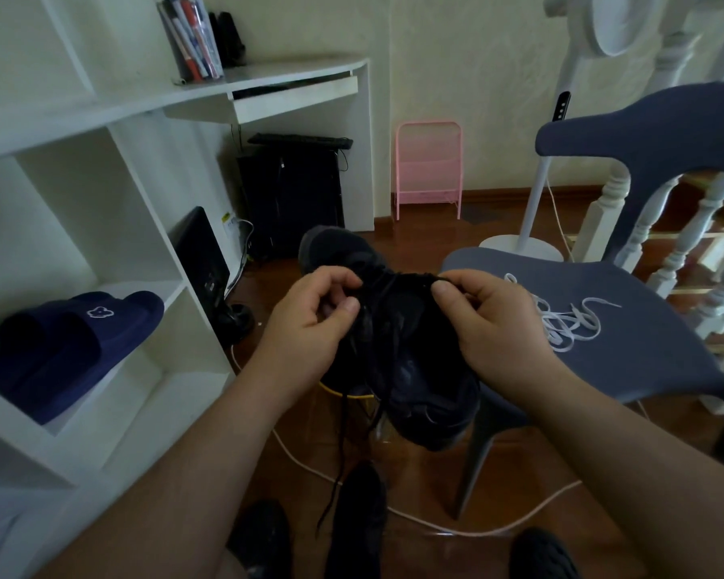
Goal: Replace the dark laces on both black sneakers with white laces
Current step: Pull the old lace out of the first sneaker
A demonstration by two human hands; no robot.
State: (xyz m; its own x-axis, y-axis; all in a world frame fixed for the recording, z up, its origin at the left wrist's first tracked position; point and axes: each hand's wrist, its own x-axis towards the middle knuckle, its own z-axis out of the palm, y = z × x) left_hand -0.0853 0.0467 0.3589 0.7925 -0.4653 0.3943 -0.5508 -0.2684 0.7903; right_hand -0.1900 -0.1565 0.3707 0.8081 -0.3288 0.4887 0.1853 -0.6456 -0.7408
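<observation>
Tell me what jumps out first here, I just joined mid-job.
Centre frame, the left hand and right hand pinch the dark lace of a black fabric sneaker held in mid-air. Loose white flat laces lie on the grey-blue plastic chair at right.

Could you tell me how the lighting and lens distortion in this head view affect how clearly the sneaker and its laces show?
Head view: dim light merges the black sneaker with its dark laces; the white laces on the grey-blue plastic chair stand out; wide-angle bending curves the white shelf unit; both hands, left and right, look sharp.
</observation>
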